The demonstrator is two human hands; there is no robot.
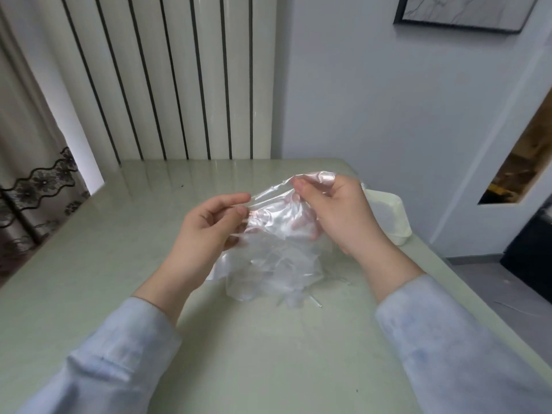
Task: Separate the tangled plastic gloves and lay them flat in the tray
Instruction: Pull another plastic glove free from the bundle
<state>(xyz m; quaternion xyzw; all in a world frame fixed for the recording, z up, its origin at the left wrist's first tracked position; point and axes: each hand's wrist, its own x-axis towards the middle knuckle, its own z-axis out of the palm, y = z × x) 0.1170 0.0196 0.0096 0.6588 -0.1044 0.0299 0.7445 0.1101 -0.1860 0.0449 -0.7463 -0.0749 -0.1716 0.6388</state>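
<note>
Grip: left hand [209, 225] and right hand [337, 210] pinch the tangled gloves [274, 234] over the table [119, 234] — right hand half-hides the tray [391, 216].

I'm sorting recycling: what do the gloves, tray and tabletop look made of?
Gloves: thin clear plastic film, glossy; it crinkles and the right hand shows through. Tray: seemingly opaque white plastic, smooth; partly hidden. Tabletop: pale green, polished, mirrors the wall stripes; stone or glass, unclear.
</note>
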